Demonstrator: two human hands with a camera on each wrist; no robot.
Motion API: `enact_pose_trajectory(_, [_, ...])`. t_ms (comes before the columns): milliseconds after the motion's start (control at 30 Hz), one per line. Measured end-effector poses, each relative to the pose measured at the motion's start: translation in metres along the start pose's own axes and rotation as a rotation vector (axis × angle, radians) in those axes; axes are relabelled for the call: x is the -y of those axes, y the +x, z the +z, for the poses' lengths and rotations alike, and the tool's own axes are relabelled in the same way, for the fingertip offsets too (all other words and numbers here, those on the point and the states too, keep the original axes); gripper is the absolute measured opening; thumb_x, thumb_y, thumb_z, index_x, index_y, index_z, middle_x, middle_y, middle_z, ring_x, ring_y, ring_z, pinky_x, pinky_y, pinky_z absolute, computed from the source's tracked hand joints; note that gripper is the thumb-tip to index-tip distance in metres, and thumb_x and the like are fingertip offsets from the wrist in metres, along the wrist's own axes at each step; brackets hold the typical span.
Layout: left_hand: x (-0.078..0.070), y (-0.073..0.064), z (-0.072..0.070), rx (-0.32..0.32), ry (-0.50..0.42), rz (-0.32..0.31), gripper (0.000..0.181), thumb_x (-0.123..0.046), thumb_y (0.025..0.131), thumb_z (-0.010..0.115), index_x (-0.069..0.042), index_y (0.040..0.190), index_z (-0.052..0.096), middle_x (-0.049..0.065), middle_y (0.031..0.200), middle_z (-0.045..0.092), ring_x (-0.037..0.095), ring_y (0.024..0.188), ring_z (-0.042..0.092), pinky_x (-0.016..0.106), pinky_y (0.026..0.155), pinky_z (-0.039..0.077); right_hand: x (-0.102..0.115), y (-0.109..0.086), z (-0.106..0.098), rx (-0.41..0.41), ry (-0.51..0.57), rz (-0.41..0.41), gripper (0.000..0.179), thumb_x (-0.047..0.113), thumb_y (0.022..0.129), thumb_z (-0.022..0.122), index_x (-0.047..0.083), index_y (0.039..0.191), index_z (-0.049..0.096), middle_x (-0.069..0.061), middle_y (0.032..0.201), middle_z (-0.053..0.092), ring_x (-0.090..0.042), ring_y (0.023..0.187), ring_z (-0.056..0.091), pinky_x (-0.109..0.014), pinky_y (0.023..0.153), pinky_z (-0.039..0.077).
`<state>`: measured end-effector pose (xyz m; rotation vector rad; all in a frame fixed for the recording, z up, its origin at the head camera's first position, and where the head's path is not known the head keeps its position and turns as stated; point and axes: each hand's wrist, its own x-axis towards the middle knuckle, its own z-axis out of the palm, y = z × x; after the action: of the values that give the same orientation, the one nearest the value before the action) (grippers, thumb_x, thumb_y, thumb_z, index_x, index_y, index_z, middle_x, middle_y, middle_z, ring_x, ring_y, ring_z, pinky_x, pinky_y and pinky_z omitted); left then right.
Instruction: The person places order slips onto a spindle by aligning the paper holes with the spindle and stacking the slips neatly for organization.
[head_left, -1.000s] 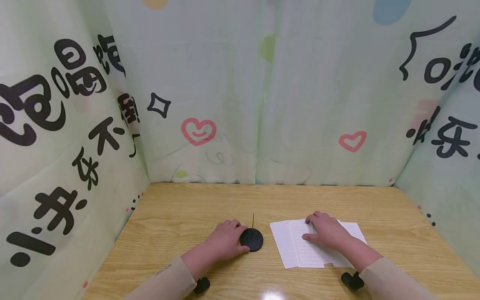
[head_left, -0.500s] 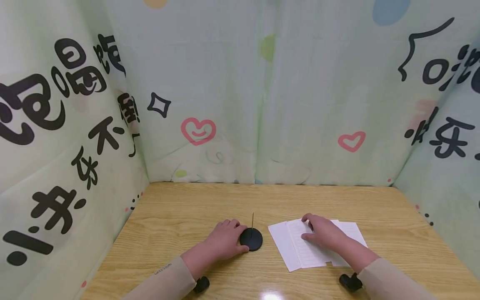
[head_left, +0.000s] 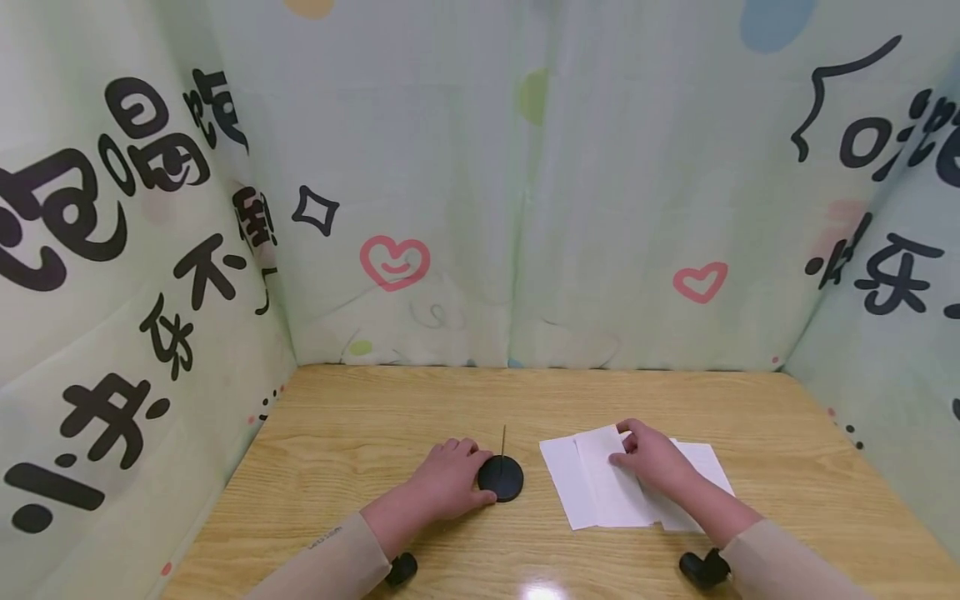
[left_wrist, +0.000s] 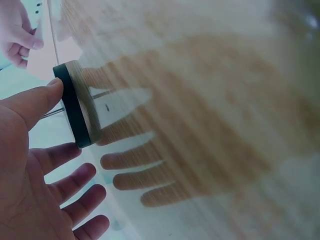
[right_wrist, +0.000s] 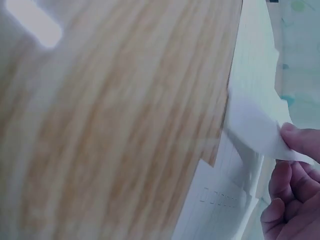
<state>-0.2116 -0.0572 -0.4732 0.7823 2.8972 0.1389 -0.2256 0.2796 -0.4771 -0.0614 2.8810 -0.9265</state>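
Curtained booth, printed cloth [head_left: 450, 158] on 3 sides, wood-grain tbl [head_left: 390, 404]

On one wood-grain desk [head_left: 360, 417], one round black disc [head_left: 510, 486] with one thin upright spike [head_left: 504, 443] is sitting; nearer the right edge, at least three white paper sheets [head_left: 611, 487] are overlapping.

A strip of bare brown wood-grain table [head_left: 420, 400] gives passage along the foot of the pale green printed curtain [head_left: 457, 167], beyond both hands. A narrow lane separates the round black disc [head_left: 501, 482], with its thin upright spike [head_left: 504, 440], from the white paper sheets [head_left: 567, 483]. The left hand [head_left: 448, 482] blocks the disc's left side; the right hand [head_left: 656, 460] and the raised white sheet [head_left: 604, 487] it pinches obstruct access from above.
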Motion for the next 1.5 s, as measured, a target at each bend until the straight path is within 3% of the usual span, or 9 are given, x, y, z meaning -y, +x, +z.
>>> enact_pose_trajectory(167, [0.0, 0.0, 0.0, 0.003, -0.005, -0.001, 0.064, -0.056, 0.089, 0.067, -0.02, 0.141, 0.054, 0.002, 0.128, 0.053, 0.022, 0.117, 0.049, 0.043, 0.103, 0.038, 0.003, -0.004, -0.003, -0.057, -0.037, -0.01, 0.025, 0.017, 0.091, 0.072, 0.0, 0.104, 0.06, -0.005, 0.087, 0.059, -0.021, 0.079, 0.052, -0.037, 0.071, 0.044])
enact_pose_trajectory(333, [0.0, 0.0, 0.0, 0.005, -0.008, -0.003, 0.064, -0.056, 0.089, 0.066, -0.02, 0.141, 0.054, 0.003, 0.129, 0.053, 0.022, 0.119, 0.049, 0.043, 0.104, 0.037, 0.004, -0.008, -0.005, -0.084, -0.136, -0.055, 0.024, 0.017, 0.095, 0.066, -0.003, 0.109, 0.069, -0.014, 0.101, 0.069, -0.028, 0.09, 0.063, -0.047, 0.08, 0.051])
enact_pose_trajectory(500, [0.0, 0.001, 0.0, 0.0, 0.003, -0.002, 0.064, -0.057, 0.089, 0.067, -0.02, 0.14, 0.055, 0.003, 0.129, 0.053, 0.023, 0.119, 0.049, 0.044, 0.103, 0.038, 0.003, -0.011, -0.004, -0.11, -0.205, -0.11, 0.024, 0.013, 0.096, 0.064, -0.003, 0.111, 0.071, -0.02, 0.11, 0.07, -0.038, 0.104, 0.065, -0.053, 0.088, 0.049])
enact_pose_trajectory(800, [0.0, 0.0, 0.001, -0.004, 0.023, -0.003, 0.064, -0.057, 0.089, 0.066, -0.021, 0.14, 0.055, 0.002, 0.129, 0.053, 0.022, 0.119, 0.049, 0.043, 0.102, 0.039, 0.001, -0.008, -0.006, -0.067, -0.074, -0.085, 0.024, 0.009, 0.094, 0.065, -0.005, 0.113, 0.065, -0.007, 0.094, 0.065, -0.022, 0.086, 0.058, -0.043, 0.077, 0.049])
enact_pose_trajectory(1000, [0.0, 0.0, 0.0, 0.0, 0.022, -0.004, 0.064, -0.057, 0.088, 0.067, -0.021, 0.14, 0.055, 0.002, 0.128, 0.054, 0.021, 0.117, 0.049, 0.043, 0.102, 0.039, -0.001, -0.008, -0.01, -0.039, 0.001, -0.043, 0.023, 0.012, 0.095, 0.064, -0.005, 0.111, 0.065, -0.013, 0.101, 0.066, -0.026, 0.09, 0.057, -0.044, 0.079, 0.049])
enact_pose_trajectory(1167, [0.001, 0.002, 0.002, 0.0, 0.021, -0.006, 0.064, -0.057, 0.089, 0.066, -0.021, 0.141, 0.055, 0.002, 0.129, 0.054, 0.022, 0.119, 0.049, 0.043, 0.103, 0.038, -0.002, -0.01, -0.016, -0.044, 0.023, -0.036, 0.027, 0.014, 0.098, 0.062, -0.006, 0.115, 0.065, -0.021, 0.113, 0.066, -0.033, 0.101, 0.06, -0.051, 0.088, 0.049])
enact_pose_trajectory(1500, [0.002, -0.001, 0.0, -0.013, 0.012, -0.007, 0.062, -0.055, 0.089, 0.068, -0.02, 0.139, 0.056, 0.003, 0.129, 0.054, 0.023, 0.119, 0.049, 0.044, 0.103, 0.038, -0.005, -0.012, -0.017, -0.038, 0.034, -0.032, 0.028, 0.012, 0.098, 0.061, -0.007, 0.118, 0.065, -0.024, 0.117, 0.065, -0.037, 0.108, 0.06, -0.052, 0.09, 0.049])
